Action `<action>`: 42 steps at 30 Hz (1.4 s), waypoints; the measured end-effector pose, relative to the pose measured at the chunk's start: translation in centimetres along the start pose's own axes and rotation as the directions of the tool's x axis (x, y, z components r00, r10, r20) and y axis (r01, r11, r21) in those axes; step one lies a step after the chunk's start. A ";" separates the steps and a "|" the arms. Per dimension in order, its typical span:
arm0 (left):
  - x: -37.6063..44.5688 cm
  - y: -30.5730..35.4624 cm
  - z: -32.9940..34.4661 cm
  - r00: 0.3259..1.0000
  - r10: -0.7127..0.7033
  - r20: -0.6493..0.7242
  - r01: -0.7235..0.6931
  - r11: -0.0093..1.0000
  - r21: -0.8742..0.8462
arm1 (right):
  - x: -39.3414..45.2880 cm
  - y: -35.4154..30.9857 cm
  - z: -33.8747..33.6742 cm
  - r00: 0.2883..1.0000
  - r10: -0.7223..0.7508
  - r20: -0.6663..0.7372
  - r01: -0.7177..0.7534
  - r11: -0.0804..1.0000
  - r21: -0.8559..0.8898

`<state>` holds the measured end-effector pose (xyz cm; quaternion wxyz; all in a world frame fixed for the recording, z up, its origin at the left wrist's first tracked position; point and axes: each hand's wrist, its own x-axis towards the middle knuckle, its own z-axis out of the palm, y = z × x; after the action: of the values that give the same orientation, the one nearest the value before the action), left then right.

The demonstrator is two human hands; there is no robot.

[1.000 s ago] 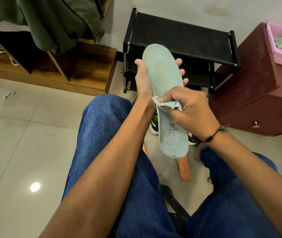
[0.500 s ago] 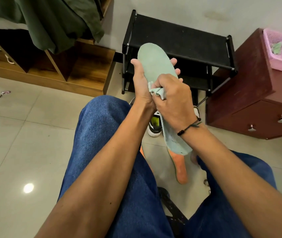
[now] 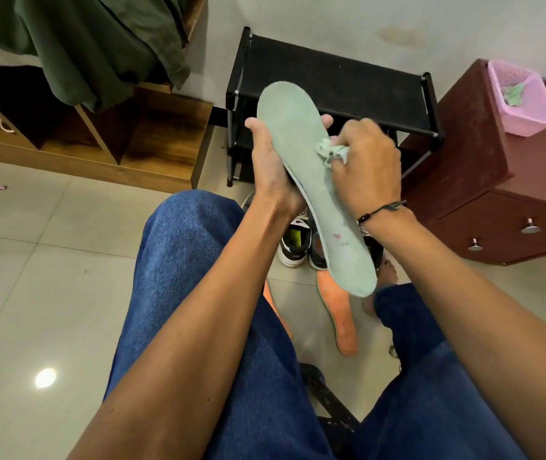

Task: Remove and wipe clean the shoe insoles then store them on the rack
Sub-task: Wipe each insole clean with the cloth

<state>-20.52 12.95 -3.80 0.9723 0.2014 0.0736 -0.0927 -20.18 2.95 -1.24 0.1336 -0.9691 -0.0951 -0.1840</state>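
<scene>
My left hand [image 3: 270, 167] grips a long pale green insole [image 3: 295, 127] from its left edge, holding it up over my knees with the toe end pointing at the black shoe rack [image 3: 331, 84]. My right hand [image 3: 366, 167] pinches a small pale green cloth [image 3: 331, 152] and presses it on the insole's right side near the middle. An orange insole [image 3: 339, 313] lies on the floor tiles below, beside black and white shoes [image 3: 295, 244]. A second orange piece [image 3: 278, 310] shows partly behind my left forearm.
A dark red drawer cabinet [image 3: 497, 194] stands right of the rack, with a pink basket [image 3: 520, 97] on top holding a green rag. A wooden shelf unit [image 3: 152, 141] with a green garment [image 3: 99, 44] draped over it is at the left. My jeans-clad legs fill the foreground.
My right hand with the cloth has slid up the insole from near the heel to its middle and shifted toward the right edge. The left hand keeps its hold.
</scene>
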 end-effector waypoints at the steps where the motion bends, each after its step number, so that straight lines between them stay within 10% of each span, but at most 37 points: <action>1: 0.1 0.2 0.0 1.000 0.021 0.009 -0.021 1.000 0.003 | 0.3 0.2 -0.3 0.994 0.081 -0.070 -0.073 0.990 0.120; 4: 0.3 0.6 -0.1 0.997 0.063 0.036 -0.065 0.997 0.051 | 0.6 0.1 -1.5 0.963 0.266 -0.048 -0.220 0.873 0.436; 7: 0.2 0.2 0.1 0.997 0.063 0.042 -0.066 0.995 0.073 | -0.6 -2.1 -2.0 0.985 0.130 0.113 -0.170 0.827 0.535; 12: 0.2 0.1 -0.7 0.996 0.079 0.036 -0.082 0.993 0.090 | -2.2 -4.4 -0.1 0.997 -0.069 0.017 0.053 0.883 0.467; 25: -0.5 0.0 0.3 0.999 0.035 0.018 -0.036 0.998 0.053 | 0.6 -1.1 0.6 0.997 -0.046 0.055 0.052 0.993 -0.102; 29: -0.5 0.6 0.1 0.998 0.048 0.051 -0.051 0.997 0.054 | 0.6 0.3 0.5 0.985 0.129 -0.114 -0.119 0.989 0.092; 34: -0.5 0.3 0.3 0.996 0.021 0.084 -0.028 0.997 0.075 | -0.2 -2.1 -0.2 0.991 0.018 -0.130 0.038 0.909 0.414; 42: -0.1 -0.1 -0.7 0.998 0.044 0.042 -0.048 0.994 0.093 | -0.7 -4.3 1.0 0.983 -0.164 -0.081 0.177 0.967 0.182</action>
<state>-20.71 13.17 -4.45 0.9649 0.2468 0.0451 -0.0775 -21.55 7.24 -1.43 0.2116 -0.9339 -0.1907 -0.2163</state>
